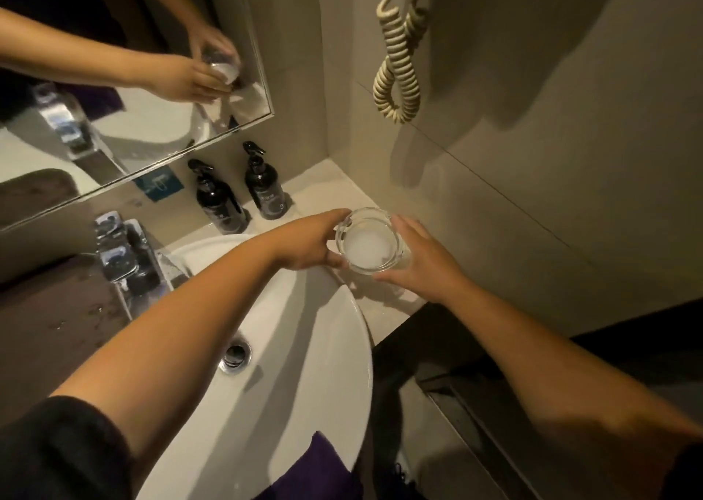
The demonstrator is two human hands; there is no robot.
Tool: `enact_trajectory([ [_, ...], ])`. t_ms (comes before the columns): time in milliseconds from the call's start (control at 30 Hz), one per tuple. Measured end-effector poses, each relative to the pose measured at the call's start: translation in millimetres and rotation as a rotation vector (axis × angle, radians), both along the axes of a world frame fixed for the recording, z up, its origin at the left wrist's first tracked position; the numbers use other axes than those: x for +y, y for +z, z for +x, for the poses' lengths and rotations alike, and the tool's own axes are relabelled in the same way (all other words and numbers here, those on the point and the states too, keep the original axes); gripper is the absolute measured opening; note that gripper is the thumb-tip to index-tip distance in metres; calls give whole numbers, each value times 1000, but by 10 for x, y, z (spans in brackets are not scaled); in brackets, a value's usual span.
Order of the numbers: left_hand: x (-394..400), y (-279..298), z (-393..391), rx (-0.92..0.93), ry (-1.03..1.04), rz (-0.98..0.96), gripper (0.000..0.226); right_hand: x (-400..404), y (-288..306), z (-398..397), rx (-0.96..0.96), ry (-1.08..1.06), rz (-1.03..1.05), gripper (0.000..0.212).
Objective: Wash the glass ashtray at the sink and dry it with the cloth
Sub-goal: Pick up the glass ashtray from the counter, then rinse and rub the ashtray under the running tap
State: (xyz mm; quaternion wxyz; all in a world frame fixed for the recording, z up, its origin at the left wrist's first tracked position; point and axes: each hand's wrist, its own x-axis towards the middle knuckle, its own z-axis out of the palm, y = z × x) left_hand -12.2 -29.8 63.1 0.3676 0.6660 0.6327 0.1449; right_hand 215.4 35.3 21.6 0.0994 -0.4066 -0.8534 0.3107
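The round clear glass ashtray [368, 241] is held upright between both hands, above the counter just right of the white sink basin [334, 332]. My left hand [310, 243] grips its left rim with fingers curled around the edge. My right hand [422, 260] cups its right side and underside. A purple cloth [315, 469] hangs over the sink's near edge at the bottom. The chrome tap [125, 248] stands at the basin's left; no water stream shows.
Two black pump bottles [218, 203] [264, 189] stand on the counter behind the sink, under the mirror [114, 81]. A coiled beige cord [397, 54] hangs on the right wall. The drain [236, 353] sits mid-basin. A dark ledge lies at lower right.
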Motion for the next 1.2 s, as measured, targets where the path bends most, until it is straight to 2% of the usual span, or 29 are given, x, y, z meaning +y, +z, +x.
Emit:
enact_trajectory([
  [300,-1055,79,99,-125,343,-9,83,-309,183,-176,4,350,-45,105],
  [433,-1568,21,199,-272,505,-41,84,-542,165,-323,9,506,-74,104],
  [667,-2301,-98,315,-336,749,-64,83,-963,83,-640,1,716,-114,102],
  [733,-2440,-169,332,-452,852,-47,80,-1059,52,-736,10,764,-128,101],
  [900,-2550,-448,409,-1016,1258,151,46,-1241,-32,-1000,24,833,-142,97],
  [967,-2496,-563,428,-1189,1418,262,41,-1309,-67,-1099,23,852,-132,96],
  [1033,-2439,-664,420,-1273,1540,361,37,-1365,-103,-1174,19,864,-116,96],
  [1200,-2386,-802,362,-1241,1708,393,31,-1339,-79,-1302,-78,915,-69,99],
])
